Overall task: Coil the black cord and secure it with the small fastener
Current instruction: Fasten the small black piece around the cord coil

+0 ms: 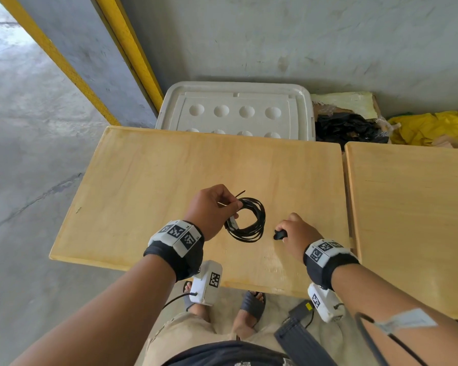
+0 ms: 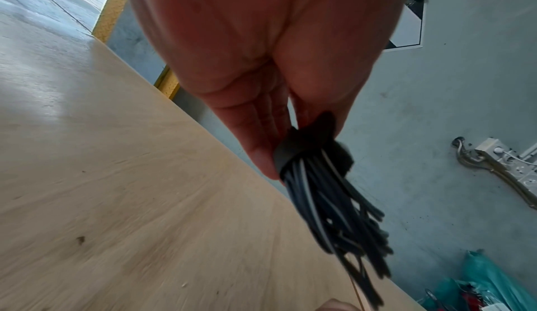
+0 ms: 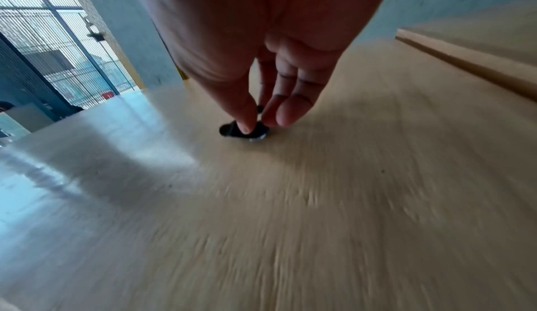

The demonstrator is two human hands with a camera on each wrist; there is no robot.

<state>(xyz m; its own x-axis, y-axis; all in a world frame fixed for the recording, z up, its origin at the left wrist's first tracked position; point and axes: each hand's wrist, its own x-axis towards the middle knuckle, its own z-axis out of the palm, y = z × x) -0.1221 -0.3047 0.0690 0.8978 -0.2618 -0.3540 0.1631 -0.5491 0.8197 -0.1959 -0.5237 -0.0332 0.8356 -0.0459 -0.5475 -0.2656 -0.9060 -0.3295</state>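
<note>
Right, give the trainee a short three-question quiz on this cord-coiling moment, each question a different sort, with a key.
1. True or false: the black cord is already wound into a coil.
2. Which hand grips the coil? A) left hand B) right hand C) both
3. Fill in: the right hand's fingertips pinch a small black ____ that sits on the wooden table.

Key
1. True: it forms a round bundle of loops, with a black band visible around the strands at the left hand's fingers.
2. A: the left hand holds the coil's left side; the right hand is apart from it.
3. Fastener, to the right of the coil.
</note>
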